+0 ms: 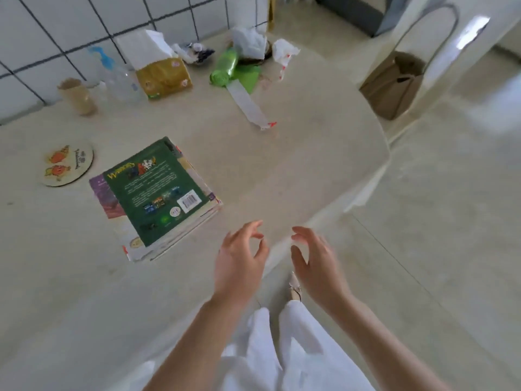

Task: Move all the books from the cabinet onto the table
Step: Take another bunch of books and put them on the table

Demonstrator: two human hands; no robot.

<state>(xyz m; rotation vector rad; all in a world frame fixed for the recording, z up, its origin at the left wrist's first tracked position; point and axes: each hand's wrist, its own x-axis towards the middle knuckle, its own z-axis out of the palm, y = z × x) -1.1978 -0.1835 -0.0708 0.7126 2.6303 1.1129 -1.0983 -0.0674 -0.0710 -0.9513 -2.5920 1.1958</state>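
A stack of books lies on the pale table, a green-covered book with a barcode on top and a purple one showing beneath. My left hand hovers just right of the stack near the table's front edge, fingers loosely curled, holding nothing. My right hand hangs beside it over the table edge and floor, fingers relaxed and empty. The cabinet is out of view.
A round coaster lies left of the stack. Along the tiled wall stand a paper cup, a clear bottle, a tissue pack, a green roll and crumpled wrappers. A brown paper bag sits on the floor at right.
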